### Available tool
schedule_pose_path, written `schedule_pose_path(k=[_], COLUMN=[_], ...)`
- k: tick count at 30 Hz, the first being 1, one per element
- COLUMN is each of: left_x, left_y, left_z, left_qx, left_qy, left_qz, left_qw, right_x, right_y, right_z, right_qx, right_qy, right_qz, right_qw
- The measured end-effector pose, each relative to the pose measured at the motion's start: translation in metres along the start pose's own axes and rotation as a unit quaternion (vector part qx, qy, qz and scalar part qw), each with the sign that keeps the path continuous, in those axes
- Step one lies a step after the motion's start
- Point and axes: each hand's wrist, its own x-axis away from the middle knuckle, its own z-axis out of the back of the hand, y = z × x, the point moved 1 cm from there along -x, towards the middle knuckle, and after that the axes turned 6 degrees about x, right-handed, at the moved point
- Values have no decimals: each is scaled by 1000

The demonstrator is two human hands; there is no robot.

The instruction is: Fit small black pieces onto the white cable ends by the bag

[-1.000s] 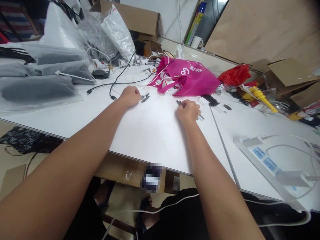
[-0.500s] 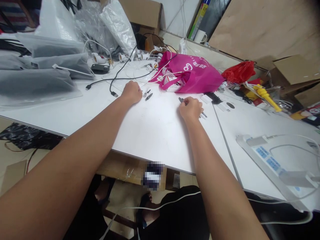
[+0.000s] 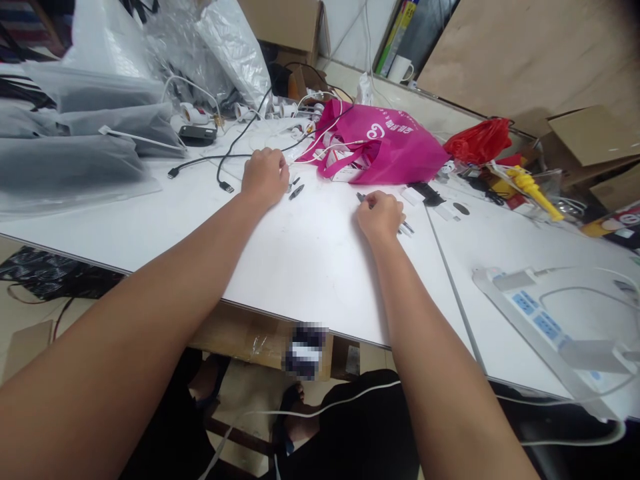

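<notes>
Left hand [image 3: 264, 175] curled knuckles-up on the white table [image 3: 300, 260], fingers drawn together, just beside two small dark connector pieces [image 3: 295, 190]. Right hand [image 3: 381, 217] closed around a slim dark tool [image 3: 361, 197], tip poking out toward the pink bag [image 3: 395, 150]. Black USB cable [image 3: 220, 167] left of the left hand; power strip [image 3: 535, 320] far right.

A white looped logo with a line of white characters beside it is printed on the pink bag [image 3: 400, 150]; the characters are too small to be read.
</notes>
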Motion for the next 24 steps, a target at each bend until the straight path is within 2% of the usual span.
schedule_pose_path(k=[3, 6, 11, 24], left_x=[3, 2, -2, -9], left_y=[9, 11, 6, 5], left_z=[-3, -9, -12, -1], left_qx=[2, -3, 27, 57], left_qy=[-33, -66, -62, -67], left_qz=[-30, -18, 10, 34], left_qw=[999, 998, 998, 996], right_x=[0, 0, -2, -1], right_y=[0, 0, 0, -2], right_z=[0, -1, -3, -3], right_qx=[0, -2, -2, -14], right_qy=[-1, -2, 0, -8], right_qz=[4, 4, 9, 15], right_qw=[1000, 1000, 1000, 1000])
